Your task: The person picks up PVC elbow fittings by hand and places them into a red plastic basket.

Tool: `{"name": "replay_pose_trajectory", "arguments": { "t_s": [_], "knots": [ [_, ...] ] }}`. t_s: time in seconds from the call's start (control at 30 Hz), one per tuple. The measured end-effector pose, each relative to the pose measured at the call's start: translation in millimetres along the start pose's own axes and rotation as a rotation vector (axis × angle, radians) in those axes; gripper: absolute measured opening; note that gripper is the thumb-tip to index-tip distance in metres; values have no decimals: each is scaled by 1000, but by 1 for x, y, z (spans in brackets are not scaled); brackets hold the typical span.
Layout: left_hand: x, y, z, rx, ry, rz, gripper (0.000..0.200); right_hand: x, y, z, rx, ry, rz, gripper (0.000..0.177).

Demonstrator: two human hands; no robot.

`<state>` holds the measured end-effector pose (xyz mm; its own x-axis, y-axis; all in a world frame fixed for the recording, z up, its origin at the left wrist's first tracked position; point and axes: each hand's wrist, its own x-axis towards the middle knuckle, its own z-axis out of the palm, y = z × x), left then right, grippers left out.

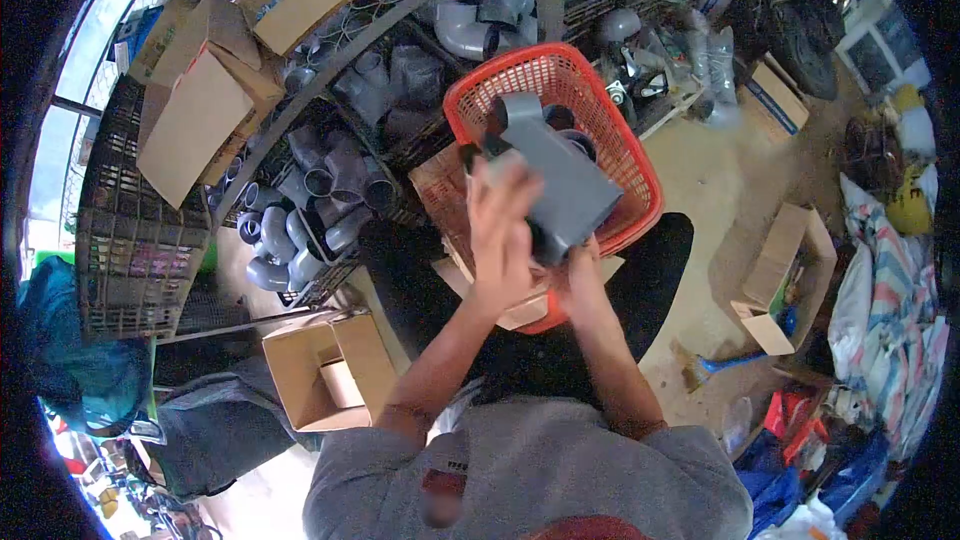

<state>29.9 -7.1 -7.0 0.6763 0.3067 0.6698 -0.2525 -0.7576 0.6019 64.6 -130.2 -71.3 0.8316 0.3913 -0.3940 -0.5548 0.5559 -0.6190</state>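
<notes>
Grey shirt (560, 460) fills bottom of view, closest to cam, w/ both forearms reaching fwd from it. L hand (500, 225) is open, fingers mostly straight & blurred, at L side of a grey pipe fitting (575, 190); can't tell if its palm touches. R hand (583, 273) is closed on the fitting's near end, its fingers partly hidden underneath. Fitting is tilted, held over the near part of a red basket (650, 165), b/w the person's knees in black trousers (662, 270). More dark round pieces show inside basket behind the fitting, partly blocked.

Cardboard flaps (450, 278) stick out just beside the basket, near L wrist. Over to L, a black crate (320, 290) holds shiny grey elbows (285, 230); more pipe parts fill the crates beyond. Open carton (287, 380) sits by L forearm. On R side of floor: another box (765, 270), approx. level w/ the hands, & a brush (735, 363) w/ blue handle, just below it.
</notes>
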Motion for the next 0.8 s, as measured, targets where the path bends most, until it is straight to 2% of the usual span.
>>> {"name": "replay_pose_trajectory", "arguments": {
  "t_s": [0.03,0.07,0.1,0.13,0.17,0.2,0.23,0.27,0.33,0.37,0.4,0.47,0.5,0.53,0.57,0.6,0.63,0.67,0.73,0.8],
  "knots": [
    [-12,2,1,-176,-176,55,37,-2,-4,-3,47,-59,26,33],
    [-13,1,1,-176,-166,57,37,-1,-9,-6,94,-119,54,34],
    [-12,4,-2,-148,-307,227,38,25,-5,-35,329,-424,355,36],
    [-12,5,-4,-118,-450,396,39,24,-4,-34,325,-426,359,36],
    [-14,-1,-3,-201,-389,315,43,22,0,-31,200,-305,230,37],
    [0,-8,-3,-136,-305,263,41,19,3,-27,78,-181,101,37],
    [15,-16,-1,-176,-167,163,41,14,-1,-17,-71,-98,102,37],
    [23,-20,0,-215,-30,64,40,15,3,-21,-70,-96,101,37],
    [24,-14,9,-101,24,8,40,15,1,-9,-94,-80,55,35],
    [23,-9,16,18,79,-52,39,9,-7,-8,-72,-96,147,36],
    [13,6,19,91,35,-6,39,9,-1,-14,-69,-97,147,36],
    [-12,12,21,47,-180,246,42,6,23,-38,435,-238,326,44],
    [-9,9,14,-15,-323,310,41,6,26,-43,684,-309,410,49],
    [-6,4,6,-80,-469,374,40,4,20,-34,682,-310,409,49],
    [0,-8,9,-204,-432,302,39,0,14,-24,439,-190,316,43],
    [-2,-27,24,-184,-200,243,32,-3,10,-16,197,-69,222,38],
    [8,-33,22,-89,-70,163,33,15,10,-36,452,-524,395,39],
    [17,-37,18,7,62,88,34,19,21,-51,453,-528,391,39],
    [28,-28,18,-119,216,-101,29,-2,2,-6,136,-237,183,39],
    [24,-32,14,-35,262,-268,21,-1,0,-9,124,-202,148,44]
  ]
}}
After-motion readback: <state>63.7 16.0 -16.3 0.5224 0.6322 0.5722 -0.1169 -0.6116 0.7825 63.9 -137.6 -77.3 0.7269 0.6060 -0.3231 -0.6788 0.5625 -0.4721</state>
